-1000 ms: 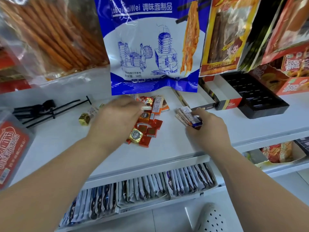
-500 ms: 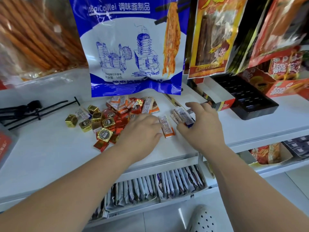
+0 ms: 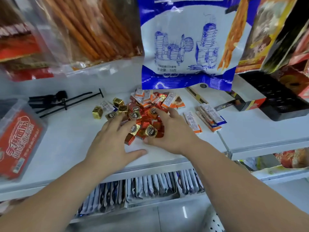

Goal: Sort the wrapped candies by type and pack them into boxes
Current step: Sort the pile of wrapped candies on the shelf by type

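Observation:
A heap of wrapped candies (image 3: 147,113) lies on the white shelf (image 3: 70,141): red squares, gold cubes (image 3: 97,112) and white-orange flat bars (image 3: 168,100). To its right sits a separate small stack of flat bars (image 3: 211,117), with one single bar (image 3: 192,123) beside it. My left hand (image 3: 113,139) lies spread at the heap's left front, fingertips on the candies. My right hand (image 3: 170,131) reaches into the heap from the right, fingers straight over the red squares, thumb at the front edge. Neither hand holds anything that I can see.
An open red-and-white box (image 3: 247,99) and a black compartment tray (image 3: 280,101) stand at the back right. Black hooks (image 3: 63,102) lie at the back left. Snack bags (image 3: 185,47) hang above the heap. A red packet (image 3: 18,141) lies at the left edge.
My right hand let go of the stack of flat bars and moved left into the heap. My left hand released the single bar and shifted back to the heap's left side.

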A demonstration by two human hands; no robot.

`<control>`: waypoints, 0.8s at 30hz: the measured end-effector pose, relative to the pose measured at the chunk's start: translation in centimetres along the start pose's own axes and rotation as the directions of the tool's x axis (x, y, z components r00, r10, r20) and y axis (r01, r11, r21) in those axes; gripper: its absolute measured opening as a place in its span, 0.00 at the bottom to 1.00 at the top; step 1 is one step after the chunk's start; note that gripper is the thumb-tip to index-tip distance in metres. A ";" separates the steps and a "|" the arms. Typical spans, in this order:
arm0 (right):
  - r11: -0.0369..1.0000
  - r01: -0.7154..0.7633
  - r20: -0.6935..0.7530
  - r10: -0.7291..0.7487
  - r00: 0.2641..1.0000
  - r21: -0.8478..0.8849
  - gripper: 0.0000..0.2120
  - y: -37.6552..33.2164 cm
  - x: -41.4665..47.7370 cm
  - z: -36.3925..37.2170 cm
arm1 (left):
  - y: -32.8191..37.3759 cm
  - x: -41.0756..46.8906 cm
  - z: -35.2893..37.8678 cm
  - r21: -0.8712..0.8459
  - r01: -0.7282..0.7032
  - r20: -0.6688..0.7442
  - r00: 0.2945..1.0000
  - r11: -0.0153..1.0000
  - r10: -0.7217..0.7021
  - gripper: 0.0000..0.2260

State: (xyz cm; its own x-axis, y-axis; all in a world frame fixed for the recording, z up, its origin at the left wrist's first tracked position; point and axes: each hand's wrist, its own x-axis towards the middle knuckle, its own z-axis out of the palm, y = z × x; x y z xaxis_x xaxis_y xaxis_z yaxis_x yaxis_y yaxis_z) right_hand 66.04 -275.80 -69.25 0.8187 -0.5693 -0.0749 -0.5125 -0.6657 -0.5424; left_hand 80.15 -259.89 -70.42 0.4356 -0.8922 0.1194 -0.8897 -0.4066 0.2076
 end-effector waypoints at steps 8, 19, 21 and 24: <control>0.998 0.027 0.024 -0.025 0.999 -0.054 0.44 -1.9 0.5 3.6 | -3.1 1.4 1.0 -0.083 -0.019 0.067 0.997 0.996 0.025 0.52; 0.986 0.163 -0.247 -0.165 0.955 -0.028 0.34 -3.2 2.9 2.2 | -5.9 1.0 -0.1 -0.019 -0.037 0.020 0.999 0.999 0.037 0.50; 0.988 0.042 -0.360 -0.094 0.928 -0.150 0.38 -1.7 3.9 1.0 | -5.5 0.8 -0.5 -0.013 -0.053 0.033 0.998 0.999 0.053 0.51; 0.942 -0.145 -0.170 0.096 0.981 -0.302 0.44 1.0 4.2 0.3 | -3.9 0.7 -1.1 -0.054 -0.083 0.041 0.995 0.995 0.085 0.51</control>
State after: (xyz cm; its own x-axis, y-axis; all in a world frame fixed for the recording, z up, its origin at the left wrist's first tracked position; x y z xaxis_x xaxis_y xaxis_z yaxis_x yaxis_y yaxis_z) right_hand 69.04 -278.67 -70.36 0.7098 -0.7042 0.0164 -0.6795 -0.6906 -0.2476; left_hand 84.08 -258.75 -70.04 0.3521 -0.9310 0.0964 -0.9142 -0.3200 0.2488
